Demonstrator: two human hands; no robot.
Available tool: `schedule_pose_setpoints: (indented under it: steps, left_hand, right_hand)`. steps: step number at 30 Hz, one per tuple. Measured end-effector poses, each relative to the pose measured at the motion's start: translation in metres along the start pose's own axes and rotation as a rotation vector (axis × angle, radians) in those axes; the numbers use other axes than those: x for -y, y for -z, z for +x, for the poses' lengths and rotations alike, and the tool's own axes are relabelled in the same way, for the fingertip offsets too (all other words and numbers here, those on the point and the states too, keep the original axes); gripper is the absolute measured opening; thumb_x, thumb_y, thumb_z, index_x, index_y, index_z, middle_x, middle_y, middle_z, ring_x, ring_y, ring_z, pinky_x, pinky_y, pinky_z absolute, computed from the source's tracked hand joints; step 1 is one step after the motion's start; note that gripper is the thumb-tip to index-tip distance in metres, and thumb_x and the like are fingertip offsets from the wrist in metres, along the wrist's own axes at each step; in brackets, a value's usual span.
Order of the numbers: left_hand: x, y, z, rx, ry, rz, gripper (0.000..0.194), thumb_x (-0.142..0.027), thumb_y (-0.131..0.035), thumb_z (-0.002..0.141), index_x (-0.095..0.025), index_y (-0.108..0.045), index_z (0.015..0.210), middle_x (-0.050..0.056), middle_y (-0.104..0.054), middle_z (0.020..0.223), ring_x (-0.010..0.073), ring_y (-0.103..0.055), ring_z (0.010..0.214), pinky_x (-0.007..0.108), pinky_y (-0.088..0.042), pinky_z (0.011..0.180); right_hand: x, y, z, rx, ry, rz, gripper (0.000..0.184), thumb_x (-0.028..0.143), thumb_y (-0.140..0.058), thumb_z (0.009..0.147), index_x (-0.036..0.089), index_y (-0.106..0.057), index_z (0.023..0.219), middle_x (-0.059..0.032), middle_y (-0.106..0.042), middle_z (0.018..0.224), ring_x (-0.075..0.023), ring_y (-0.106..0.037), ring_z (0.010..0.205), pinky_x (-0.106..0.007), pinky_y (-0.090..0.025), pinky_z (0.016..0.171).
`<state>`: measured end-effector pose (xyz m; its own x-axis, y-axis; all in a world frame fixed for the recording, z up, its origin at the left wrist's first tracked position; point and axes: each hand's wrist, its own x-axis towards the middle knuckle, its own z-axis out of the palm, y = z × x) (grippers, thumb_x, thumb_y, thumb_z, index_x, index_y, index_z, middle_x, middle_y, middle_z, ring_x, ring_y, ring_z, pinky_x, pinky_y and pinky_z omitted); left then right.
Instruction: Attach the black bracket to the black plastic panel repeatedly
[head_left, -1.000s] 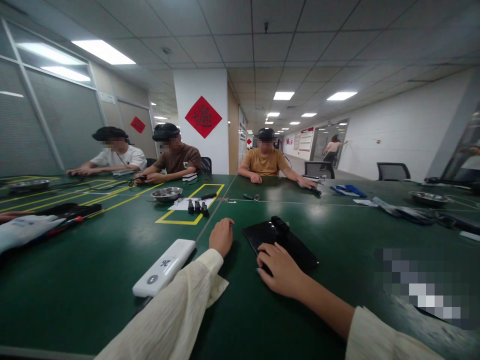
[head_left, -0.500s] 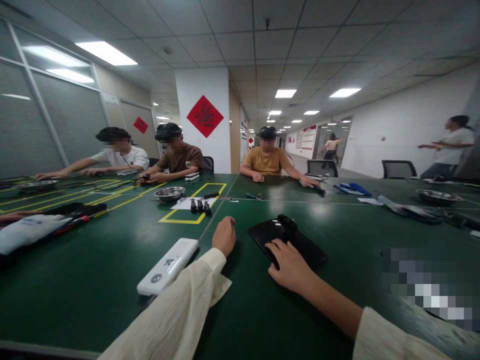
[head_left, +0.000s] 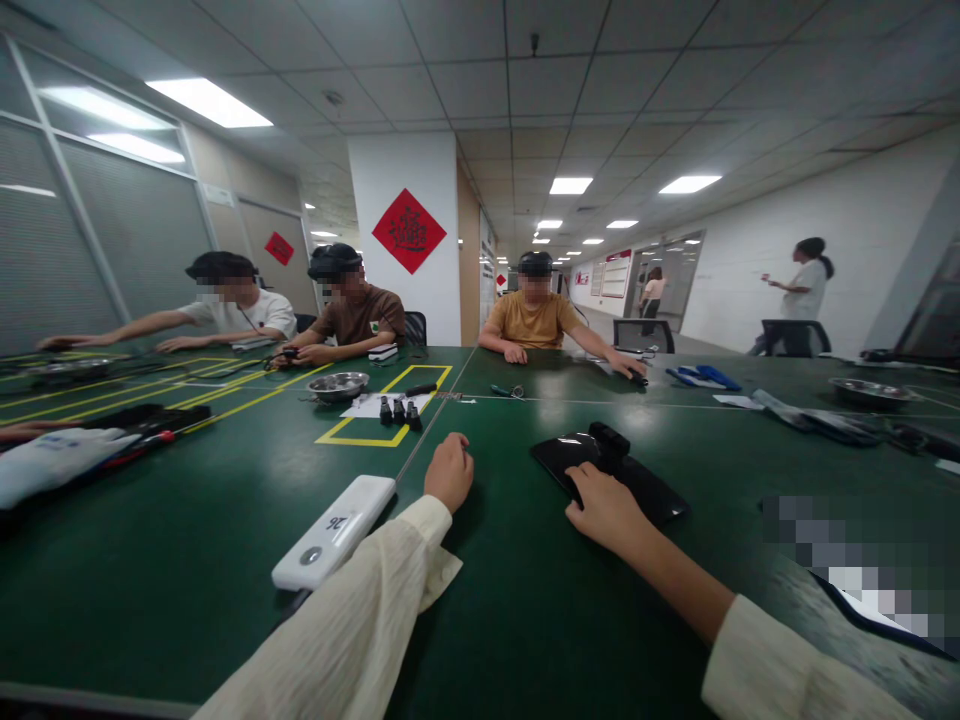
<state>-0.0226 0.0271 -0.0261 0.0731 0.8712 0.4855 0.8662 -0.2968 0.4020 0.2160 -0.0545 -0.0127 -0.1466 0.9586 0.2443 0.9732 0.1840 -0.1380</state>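
My right hand (head_left: 606, 508) has its fingers over the near left edge of a glossy black monitor stand base (head_left: 651, 488), which lies on the green table with a short black neck piece rising from its far side. The thumb is at the plate's near edge. To the left, my left hand (head_left: 450, 474) rests closed on the table, fingers curled; a small dark bit shows at the fingertips, too small to name. Beside my left forearm lies a white power bank (head_left: 334, 532) marked 26, with a cable running under the sleeve.
Several black cylindrical parts (head_left: 399, 411) stand by white paper inside a yellow taped outline. Metal bowls (head_left: 338, 386) sit left and far right. Small pliers (head_left: 507, 392) lie farther back. A white glove (head_left: 64, 462) is at left. Co-workers (head_left: 534, 318) sit across the table.
My right hand has slid the black stand base to the right and slightly back. My left hand stays put. A person at the far right has moved left along the wall.
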Motion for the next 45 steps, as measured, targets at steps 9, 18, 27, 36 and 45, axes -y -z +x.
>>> schedule_pose_setpoints:
  steps: [9, 18, 27, 36, 45]
  left_hand:
    - [-0.003, 0.001, 0.000, 0.018, 0.008, 0.003, 0.016, -0.012, -0.039, 0.081, -0.015, -0.045, 0.095, 0.007, -0.057, 0.088, 0.0182, -0.054, 0.084, 0.029, -0.040, 0.075]
    - [-0.007, 0.005, -0.002, 0.035, 0.022, 0.002, 0.015, -0.011, -0.040, 0.080, -0.016, -0.046, 0.094, 0.006, -0.057, 0.085, 0.0175, -0.054, 0.083, 0.028, -0.039, 0.072]
    - [-0.005, 0.003, -0.002, 0.059, 0.003, 0.023, 0.014, -0.014, -0.041, 0.080, -0.016, -0.045, 0.094, 0.006, -0.057, 0.085, 0.0182, -0.053, 0.084, 0.028, -0.039, 0.071]
    - [-0.002, -0.001, -0.002, 0.061, -0.012, 0.027, 0.014, -0.014, -0.041, 0.081, -0.018, -0.045, 0.093, 0.005, -0.057, 0.087, 0.0172, -0.054, 0.085, 0.027, -0.039, 0.073]
    - [-0.001, -0.002, -0.002, 0.076, -0.009, 0.023, 0.015, -0.013, -0.042, 0.080, -0.018, -0.046, 0.093, 0.006, -0.057, 0.088, 0.0165, -0.054, 0.085, 0.027, -0.039, 0.075]
  right_hand:
    - [-0.036, 0.001, 0.016, 0.032, -0.178, -0.086, 0.042, 0.027, -0.046, 0.080, 0.010, -0.053, 0.117, -0.0165, -0.056, 0.112, -0.0264, -0.058, 0.098, -0.035, -0.046, 0.076]
    - [-0.094, -0.012, 0.030, 0.055, -0.300, -0.174, 0.042, 0.021, -0.036, 0.085, 0.008, -0.047, 0.124, -0.0191, -0.051, 0.124, -0.0281, -0.052, 0.109, -0.045, -0.039, 0.089]
    - [-0.142, -0.026, 0.034, 0.066, -0.394, -0.212, 0.046, 0.024, -0.028, 0.089, 0.010, -0.042, 0.130, -0.0173, -0.041, 0.136, -0.0277, -0.037, 0.126, -0.053, -0.029, 0.099]
    - [-0.172, -0.040, 0.037, 0.010, -0.521, -0.156, 0.047, 0.022, -0.018, 0.090, 0.015, -0.042, 0.130, -0.0140, -0.036, 0.141, -0.0270, -0.029, 0.130, -0.068, -0.017, 0.097]
    - [-0.193, -0.037, 0.039, -0.039, -0.559, -0.159, 0.048, 0.021, -0.019, 0.089, 0.014, -0.046, 0.128, -0.0163, -0.039, 0.138, -0.0285, -0.033, 0.127, -0.068, -0.016, 0.098]
